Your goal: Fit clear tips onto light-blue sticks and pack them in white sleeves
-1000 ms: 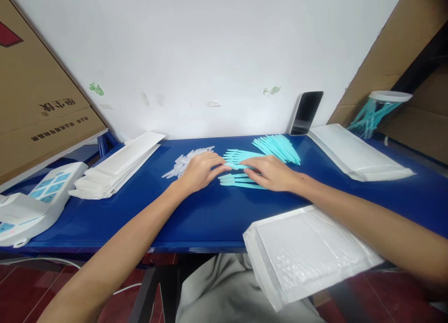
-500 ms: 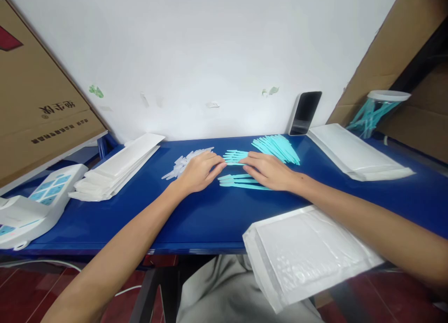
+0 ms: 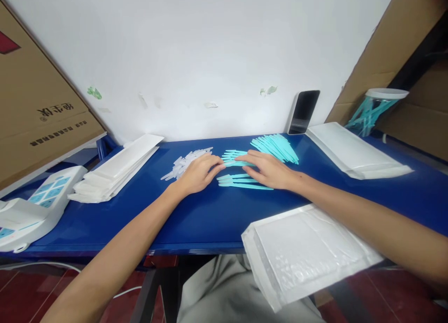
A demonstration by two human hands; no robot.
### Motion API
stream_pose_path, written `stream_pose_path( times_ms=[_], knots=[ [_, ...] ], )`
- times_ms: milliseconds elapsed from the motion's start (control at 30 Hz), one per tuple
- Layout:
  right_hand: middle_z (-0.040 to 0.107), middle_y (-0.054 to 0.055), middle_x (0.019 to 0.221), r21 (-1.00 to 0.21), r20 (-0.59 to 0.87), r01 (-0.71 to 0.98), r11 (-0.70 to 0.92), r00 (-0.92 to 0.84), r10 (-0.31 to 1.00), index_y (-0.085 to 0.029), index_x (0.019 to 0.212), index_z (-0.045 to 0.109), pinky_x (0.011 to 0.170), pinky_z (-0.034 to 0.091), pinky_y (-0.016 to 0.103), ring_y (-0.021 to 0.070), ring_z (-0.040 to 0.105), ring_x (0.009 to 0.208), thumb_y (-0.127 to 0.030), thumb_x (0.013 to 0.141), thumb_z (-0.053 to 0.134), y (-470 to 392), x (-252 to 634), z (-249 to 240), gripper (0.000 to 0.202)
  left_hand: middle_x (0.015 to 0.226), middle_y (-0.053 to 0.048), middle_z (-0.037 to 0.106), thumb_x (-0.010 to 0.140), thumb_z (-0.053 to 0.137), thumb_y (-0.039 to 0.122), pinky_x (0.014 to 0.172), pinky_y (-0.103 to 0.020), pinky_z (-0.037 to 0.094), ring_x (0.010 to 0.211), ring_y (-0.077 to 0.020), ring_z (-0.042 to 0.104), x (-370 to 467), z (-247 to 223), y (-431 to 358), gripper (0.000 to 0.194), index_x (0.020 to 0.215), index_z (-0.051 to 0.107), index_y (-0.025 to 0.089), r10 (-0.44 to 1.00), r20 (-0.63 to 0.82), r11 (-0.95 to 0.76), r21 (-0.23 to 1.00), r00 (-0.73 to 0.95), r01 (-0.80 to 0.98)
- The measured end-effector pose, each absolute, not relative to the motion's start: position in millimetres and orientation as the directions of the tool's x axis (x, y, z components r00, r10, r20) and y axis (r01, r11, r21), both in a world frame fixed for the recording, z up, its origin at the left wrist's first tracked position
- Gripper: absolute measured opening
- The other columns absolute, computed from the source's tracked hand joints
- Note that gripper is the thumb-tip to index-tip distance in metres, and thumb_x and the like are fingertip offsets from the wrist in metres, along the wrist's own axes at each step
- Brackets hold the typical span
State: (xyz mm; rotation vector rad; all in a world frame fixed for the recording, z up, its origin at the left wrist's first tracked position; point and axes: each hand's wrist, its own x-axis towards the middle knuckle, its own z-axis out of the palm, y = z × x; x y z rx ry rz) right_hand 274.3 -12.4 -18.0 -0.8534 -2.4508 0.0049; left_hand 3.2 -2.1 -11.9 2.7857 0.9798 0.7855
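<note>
Several turquoise sticks (image 3: 235, 155) lie side by side on the blue table, with a lower row of turquoise sticks (image 3: 241, 186) nearer me. My left hand (image 3: 202, 172) is closed at the left ends of the upper sticks, its fingertips pinched on something I cannot make out. Over the right part of these sticks rests my right hand (image 3: 266, 169), fingers apart and fingertips touching them. A pile of translucent whitish pieces (image 3: 184, 162) sits behind my left hand. Behind my right hand is a larger pile of turquoise sticks (image 3: 278, 147).
White packets (image 3: 119, 166) are stacked at left beside a white-and-blue device (image 3: 52, 192). A padded envelope (image 3: 308, 253) overhangs the front edge. Another envelope (image 3: 357, 150), a phone (image 3: 304, 112) against the wall and a jar of sticks (image 3: 374, 110) stand at right.
The fingers of my right hand have spread and its index fingertip has moved slightly left over the upper sticks. My left hand has hardly moved.
</note>
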Motion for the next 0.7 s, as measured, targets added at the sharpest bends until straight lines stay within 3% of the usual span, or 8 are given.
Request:
stream_pose_path(
  times_ms=[233,500,600,700],
  knots=[
    [0.059,0.005,0.082,-0.224,0.617,0.463,0.858,-0.614,0.492,-0.02,0.121,0.073,0.063,0.042,0.03,0.0167,0.054,0.068,-0.031,0.102,0.049,-12,272,-19,0.032,0.082,-0.006,0.067,0.107,0.038,0.041,0.075,-0.032,0.043,0.08,-0.0202,0.058,2,-12,-2,0.039,0.091,0.065,0.019,0.585,0.467,-0.806,0.239,0.663,0.542],
    [0.06,0.003,0.078,-0.299,0.654,0.471,0.83,-0.533,0.538,-0.022,0.117,0.076,0.061,0.041,0.03,0.0154,0.05,0.063,-0.036,0.101,0.053,-17,268,-16,0.031,0.076,-0.005,0.061,0.107,0.032,0.04,0.07,-0.032,0.041,0.072,-0.0196,0.054,11,-11,-7,0.04,0.086,0.06,0.02,0.566,0.528,-0.806,0.194,0.633,0.559],
    [0.061,0.005,0.085,-0.31,0.609,0.491,0.814,-0.555,0.566,-0.022,0.119,0.075,0.064,0.044,0.031,0.0167,0.053,0.068,-0.035,0.1,0.053,-13,268,-18,0.031,0.077,-0.007,0.062,0.107,0.033,0.04,0.07,-0.033,0.041,0.074,-0.0215,0.055,9,-4,-5,0.04,0.086,0.061,0.019,0.551,0.467,-0.814,0.117,0.691,0.569],
    [0.06,0.01,0.104,-0.311,0.565,0.512,0.801,-0.578,0.589,-0.022,0.127,0.07,0.069,0.047,0.033,0.0177,0.055,0.074,-0.032,0.1,0.051,-9,269,-18,0.035,0.079,-0.008,0.063,0.106,0.035,0.042,0.075,-0.034,0.042,0.079,-0.0234,0.056,6,8,-3,0.041,0.085,0.061,0.019,0.523,0.405,-0.819,-0.005,0.75,0.574]
  ],
)
